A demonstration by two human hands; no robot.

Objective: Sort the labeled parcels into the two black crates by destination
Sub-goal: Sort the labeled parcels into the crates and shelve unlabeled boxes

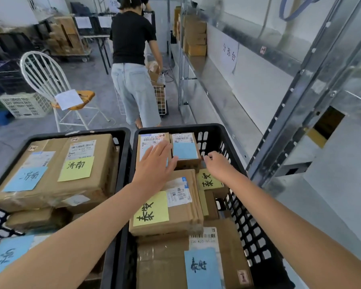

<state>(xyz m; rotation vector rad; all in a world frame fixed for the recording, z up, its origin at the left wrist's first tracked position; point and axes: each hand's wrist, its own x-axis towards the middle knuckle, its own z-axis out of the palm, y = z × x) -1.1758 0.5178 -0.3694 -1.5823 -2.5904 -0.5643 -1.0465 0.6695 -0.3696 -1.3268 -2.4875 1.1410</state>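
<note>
Galvanised metal shelving (pixel 313 65) runs along the right side, with a white paper sign (pixel 229 52) taped to its panel and brown cartons (pixel 195 36) stacked on its far end. On the grey floor ahead, a person in a black top and pale jeans (pixel 133 65) stands with their back turned beside a small wire trolley (pixel 162 97). To the left is a white wire-backed chair (pixel 50 84) with a sheet of paper (pixel 68 99) on its wooden seat.

Close in front sit the two black crates side by side, touching. The left crate (pixel 121 155) is filled with cardboard parcels; the largest parcel (pixel 56 170) on top carries a yellow note (pixel 76 168) and a blue note (pixel 25 178), both handwritten. The right crate (pixel 233 155) holds more parcels: a mid-sized box (pixel 175 209) with a yellow handwritten note (pixel 151 209), a lower box with a blue note (pixel 202 268), and two small boxes at the far end.

The left hand (pixel 154 165) lies flat and released, fingers spread, on the far-left small box (pixel 150 142), its fingertips reaching the neighbouring small box (pixel 186 151) with its blue label. The right hand (pixel 217 163) is loosely curled beside that neighbouring box near the crate wall; whether it is grasping anything I cannot tell. A narrow parcel with a yellow note (pixel 208 181) lies just under the right wrist.
</note>
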